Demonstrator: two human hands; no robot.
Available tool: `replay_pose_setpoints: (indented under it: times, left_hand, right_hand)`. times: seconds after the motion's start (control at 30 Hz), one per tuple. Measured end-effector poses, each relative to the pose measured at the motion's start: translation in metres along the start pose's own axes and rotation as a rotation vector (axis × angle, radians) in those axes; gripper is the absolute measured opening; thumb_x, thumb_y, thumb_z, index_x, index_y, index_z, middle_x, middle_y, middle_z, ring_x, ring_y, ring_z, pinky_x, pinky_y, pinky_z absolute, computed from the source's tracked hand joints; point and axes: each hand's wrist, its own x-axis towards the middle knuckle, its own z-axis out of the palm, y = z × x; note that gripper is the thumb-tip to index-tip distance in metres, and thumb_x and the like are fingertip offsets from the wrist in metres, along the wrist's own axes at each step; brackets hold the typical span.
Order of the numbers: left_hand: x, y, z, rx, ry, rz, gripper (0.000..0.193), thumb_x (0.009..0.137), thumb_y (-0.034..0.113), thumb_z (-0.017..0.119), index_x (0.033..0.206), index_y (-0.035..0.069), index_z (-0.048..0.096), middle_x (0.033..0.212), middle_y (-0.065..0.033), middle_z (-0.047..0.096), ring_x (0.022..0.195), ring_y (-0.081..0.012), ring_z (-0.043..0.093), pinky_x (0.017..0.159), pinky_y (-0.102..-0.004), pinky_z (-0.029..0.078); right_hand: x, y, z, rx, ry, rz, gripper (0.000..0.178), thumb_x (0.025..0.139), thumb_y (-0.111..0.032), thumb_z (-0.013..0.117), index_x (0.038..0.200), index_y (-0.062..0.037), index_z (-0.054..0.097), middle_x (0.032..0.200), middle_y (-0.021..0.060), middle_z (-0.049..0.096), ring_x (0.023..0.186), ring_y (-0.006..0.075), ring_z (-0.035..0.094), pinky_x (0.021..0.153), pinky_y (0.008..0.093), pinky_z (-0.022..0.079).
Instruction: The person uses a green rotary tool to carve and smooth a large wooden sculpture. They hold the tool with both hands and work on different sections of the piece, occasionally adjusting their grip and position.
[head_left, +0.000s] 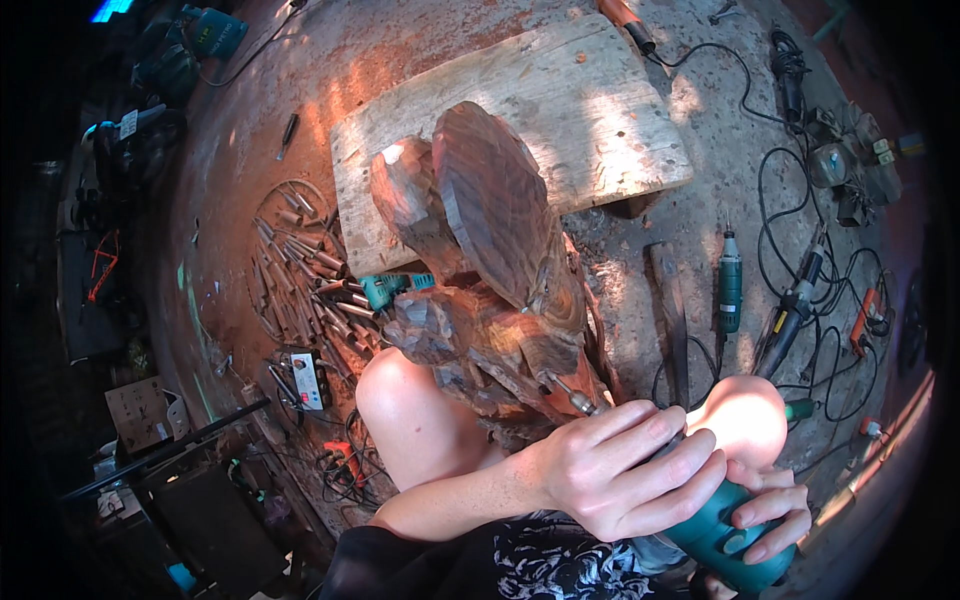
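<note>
A teal die grinder lies slantwise across my lap. Its metal collet and thin bit point up and left at a carved block of reddish-brown wood. The bit's tip is at the wood's lower right side; whether it touches I cannot tell. My left hand wraps the grinder's front end. Around its thicker rear body my right hand is closed, with part of the palm hidden. The carving has a smooth oval face on top and stands between my bare knees.
Behind the carving is a low wooden bench. Many chisels lie piled at left, near a white control box. On the right are a wooden bar, another green die grinder, a black power tool and tangled cables.
</note>
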Motion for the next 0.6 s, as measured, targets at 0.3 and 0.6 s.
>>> replay_pose_setpoints:
  times: [0.3, 0.6]
  left_hand:
    - [-0.003, 0.004, 0.005, -0.035, -0.017, 0.006, 0.026, 0.082, 0.015, 0.076, 0.106, 0.005, 0.078, 0.100, -0.0091, 0.076, 0.084, -0.0227, 0.073, 0.071, -0.0317, 0.063]
    - [0.004, 0.002, 0.005, 0.010, 0.001, 0.014, 0.026, 0.083, 0.013, 0.077, 0.108, 0.005, 0.077, 0.102, -0.0090, 0.076, 0.083, -0.0217, 0.072, 0.069, -0.0312, 0.062]
  right_hand:
    - [0.019, 0.036, 0.010, -0.084, 0.106, -0.355, 0.023, 0.094, -0.021, 0.080, 0.108, -0.0071, 0.069, 0.116, 0.0296, 0.075, 0.107, 0.0629, 0.072, 0.090, 0.0663, 0.064]
    - [-0.020, -0.011, -0.005, 0.005, 0.115, 0.097, 0.054, 0.069, -0.027, 0.098, 0.108, -0.0153, 0.063, 0.116, 0.0153, 0.068, 0.127, 0.0608, 0.063, 0.115, 0.0593, 0.053]
